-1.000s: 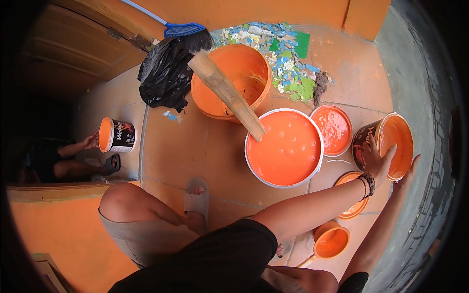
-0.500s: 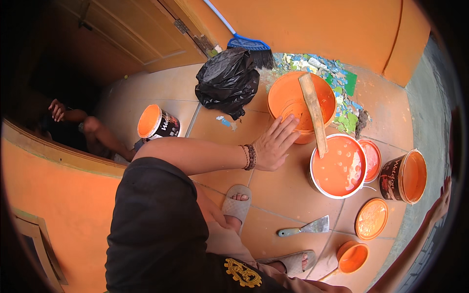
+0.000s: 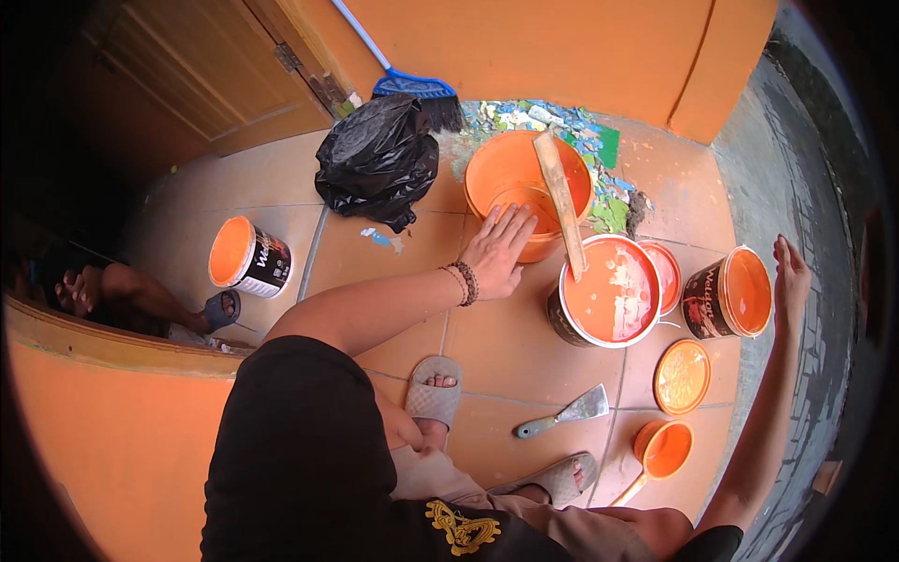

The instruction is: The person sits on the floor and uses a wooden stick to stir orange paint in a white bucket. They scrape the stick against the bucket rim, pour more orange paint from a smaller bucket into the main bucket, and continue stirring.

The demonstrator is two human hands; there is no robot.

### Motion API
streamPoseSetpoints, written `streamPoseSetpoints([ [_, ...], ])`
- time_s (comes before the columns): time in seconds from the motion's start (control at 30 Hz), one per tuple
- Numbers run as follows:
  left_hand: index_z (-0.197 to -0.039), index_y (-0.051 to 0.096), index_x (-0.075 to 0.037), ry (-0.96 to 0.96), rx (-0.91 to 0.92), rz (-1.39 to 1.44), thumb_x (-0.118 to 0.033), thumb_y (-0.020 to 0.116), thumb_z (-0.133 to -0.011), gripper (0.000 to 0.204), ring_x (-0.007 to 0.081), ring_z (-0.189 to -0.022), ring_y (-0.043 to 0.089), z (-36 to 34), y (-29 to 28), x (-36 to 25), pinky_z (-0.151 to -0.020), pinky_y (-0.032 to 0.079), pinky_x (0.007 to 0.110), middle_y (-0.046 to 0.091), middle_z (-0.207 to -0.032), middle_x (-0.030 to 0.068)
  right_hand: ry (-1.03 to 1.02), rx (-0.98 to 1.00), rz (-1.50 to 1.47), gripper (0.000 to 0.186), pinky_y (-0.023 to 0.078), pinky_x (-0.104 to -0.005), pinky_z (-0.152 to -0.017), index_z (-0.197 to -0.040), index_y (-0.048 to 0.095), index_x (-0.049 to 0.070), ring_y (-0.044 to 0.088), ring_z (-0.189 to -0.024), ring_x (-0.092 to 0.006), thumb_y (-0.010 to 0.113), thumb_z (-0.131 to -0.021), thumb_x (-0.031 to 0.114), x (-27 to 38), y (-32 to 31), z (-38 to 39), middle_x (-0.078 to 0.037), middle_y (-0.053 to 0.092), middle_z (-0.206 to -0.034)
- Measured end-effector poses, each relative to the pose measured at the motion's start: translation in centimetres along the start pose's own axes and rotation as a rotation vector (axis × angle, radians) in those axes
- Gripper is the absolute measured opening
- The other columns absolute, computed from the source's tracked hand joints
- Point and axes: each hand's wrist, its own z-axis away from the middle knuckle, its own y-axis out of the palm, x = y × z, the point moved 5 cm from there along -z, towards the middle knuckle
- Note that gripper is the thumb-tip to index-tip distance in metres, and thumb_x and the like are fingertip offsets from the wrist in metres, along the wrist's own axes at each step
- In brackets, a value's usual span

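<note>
My left hand [image 3: 496, 251] lies with outstretched fingers against the near rim of a big orange bucket [image 3: 485, 169]. It grips nothing that I can see. A wooden stick [image 3: 559, 197] leans across that bucket. The stick's lower end meets a white-rimmed pail [image 3: 599, 298] of orange paint. At the far right, my right hand [image 3: 792, 276] is raised with nothing in it, its fingers extended. Nearest to it stands a black paint pail [image 3: 707, 304] with orange paint inside. A red-orange lid [image 3: 666, 272] sits partly behind the white-rimmed pail.
A putty knife [image 3: 567, 410], an orange lid [image 3: 683, 377] and an orange dipper [image 3: 667, 450] lie near my feet. Behind are a black plastic bag [image 3: 375, 164], a broom [image 3: 417, 86] and paint flakes [image 3: 609, 211]. Left stand a paint tub [image 3: 270, 262] and a seated person [image 3: 140, 295].
The view has shifted, so the pails and bucket appear farther left. My right hand and forearm show more fully now. My left hand stays at the big bucket's rim.
</note>
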Motion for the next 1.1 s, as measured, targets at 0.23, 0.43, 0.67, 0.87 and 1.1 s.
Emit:
streamPoseSetpoints([
  [0.23,-0.124,0.05,0.0,-0.011,-0.37,-0.007,-0.03,0.055,-0.09,0.045,0.0362,-0.116,0.048,-1.0,-5.8,7.8,-0.1,0.033,0.047,0.053,-0.122,0.0203,0.026,0.199,0.084,0.035,0.05,-0.0322,-0.087,-0.108,0.069,-0.002,0.068,-0.1,-0.0235,0.063,-0.089,0.028,4.1,4.8,5.6,-0.016,0.071,-0.103],
  [0.43,-0.104,0.058,-0.004,-0.217,-0.665,0.347,-0.024,0.055,-0.092,0.024,0.0305,-0.088,0.06,-5.8,-6.4,8.9,-0.082,0.043,0.04,0.063,-0.096,0.0123,-0.122,0.562,-0.314,0.048,0.052,-0.0344,-0.089,-0.118,0.063,-0.004,0.066,-0.101,-0.0262,0.068,-0.087,0.031,14.6,14.1,8.6,-0.02,0.068,-0.111],
  [0.67,-0.106,0.059,-0.004,-0.102,-0.436,-0.155,-0.021,0.059,-0.087,0.025,0.0289,-0.087,0.062,-11.8,-9.8,10.7,-0.078,0.047,0.04,0.063,-0.095,0.0139,-0.201,0.898,-0.537,0.072,0.048,-0.0325,-0.088,-0.119,0.057,-0.002,0.059,-0.099,-0.0195,0.084,-0.07,0.043,24.7,25.2,10.5,-0.01,0.063,-0.104],
  [0.87,-0.101,0.064,-0.008,-0.655,-0.283,0.239,-0.03,0.061,-0.084,0.028,0.0343,-0.099,0.063,-12.5,-8.7,15.2,-0.086,0.049,0.043,0.067,-0.102,0.0186,-0.243,1.115,-0.602,0.066,0.046,-0.0278,-0.077,-0.107,0.06,0.004,0.058,-0.09,-0.0147,0.089,-0.061,0.042,27.3,27.7,13.6,-0.005,0.062,-0.096],
  [1.1,-0.092,0.068,-0.01,-0.757,-0.367,0.258,-0.03,0.059,-0.083,0.024,0.0359,-0.094,0.065,-10.5,-5.5,16.8,-0.082,0.051,0.044,0.069,-0.094,0.0174,-0.079,1.323,-0.649,0.033,0.052,-0.0263,-0.063,-0.081,0.066,0.003,0.065,-0.068,-0.0123,0.09,-0.064,0.018,26.0,25.7,15.0,-0.005,0.068,-0.072],
])
